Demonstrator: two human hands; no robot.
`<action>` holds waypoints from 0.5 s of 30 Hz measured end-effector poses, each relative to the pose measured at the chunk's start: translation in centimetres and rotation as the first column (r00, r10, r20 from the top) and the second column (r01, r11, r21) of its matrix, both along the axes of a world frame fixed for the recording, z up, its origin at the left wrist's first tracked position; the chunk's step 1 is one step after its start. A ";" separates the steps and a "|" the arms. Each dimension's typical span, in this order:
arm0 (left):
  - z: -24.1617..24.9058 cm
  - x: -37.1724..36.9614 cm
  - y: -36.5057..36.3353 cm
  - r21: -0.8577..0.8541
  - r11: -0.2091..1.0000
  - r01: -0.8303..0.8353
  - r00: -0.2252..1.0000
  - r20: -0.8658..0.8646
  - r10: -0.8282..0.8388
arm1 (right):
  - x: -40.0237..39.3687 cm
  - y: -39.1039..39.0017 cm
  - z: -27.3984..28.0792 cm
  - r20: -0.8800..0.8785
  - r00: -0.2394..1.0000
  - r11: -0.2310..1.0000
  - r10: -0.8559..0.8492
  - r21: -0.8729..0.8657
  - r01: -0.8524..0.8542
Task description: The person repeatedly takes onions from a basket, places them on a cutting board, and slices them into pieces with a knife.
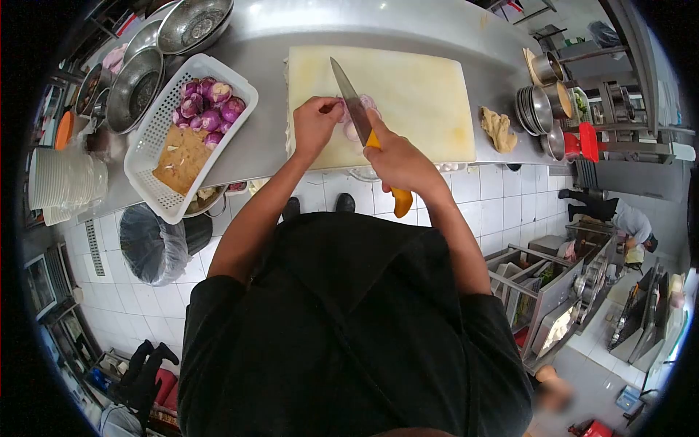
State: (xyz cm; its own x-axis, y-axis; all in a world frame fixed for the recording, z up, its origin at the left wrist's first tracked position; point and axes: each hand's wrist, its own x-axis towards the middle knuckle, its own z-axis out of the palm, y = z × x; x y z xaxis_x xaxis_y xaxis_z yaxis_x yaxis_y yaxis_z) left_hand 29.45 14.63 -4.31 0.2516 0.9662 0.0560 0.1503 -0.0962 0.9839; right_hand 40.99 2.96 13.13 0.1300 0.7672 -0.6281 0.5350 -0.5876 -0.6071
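– Black shirt (349, 328) nearest the camera. Onion location?
– Purple onion slices (352, 132) on the pale cutting board (415, 95), left of its middle, beside the knife (349, 95) blade.
– Hands?
– Apart. Right hand (399, 162) wrapped around the yellow knife handle, tip pointing far. Left hand (314, 125): fingertips bunched at the slices, can't tell if gripping one.
– Around the board?
– Left: white basket (148, 138), whole purple onions (207, 109) inside. Right: crumpled cloth (498, 130). Far left: steel bowls (191, 30).
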 end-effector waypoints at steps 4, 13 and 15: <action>-0.4 0.2 0.0 0.009 1.000 -0.021 0.999 0.039 0.020 | -0.3 -0.5 -1.4 0.000 1.000 0.999 0.000 0.048 0.000; -0.7 0.1 0.0 0.032 0.999 -0.040 0.999 0.004 0.039 | -0.4 1.8 -15.0 0.267 0.964 0.906 -0.019 0.413 -0.096; -0.9 0.0 -0.1 0.022 0.999 -0.035 0.999 -0.009 0.035 | -0.3 2.1 -14.3 0.219 0.975 0.923 -0.028 0.381 -0.059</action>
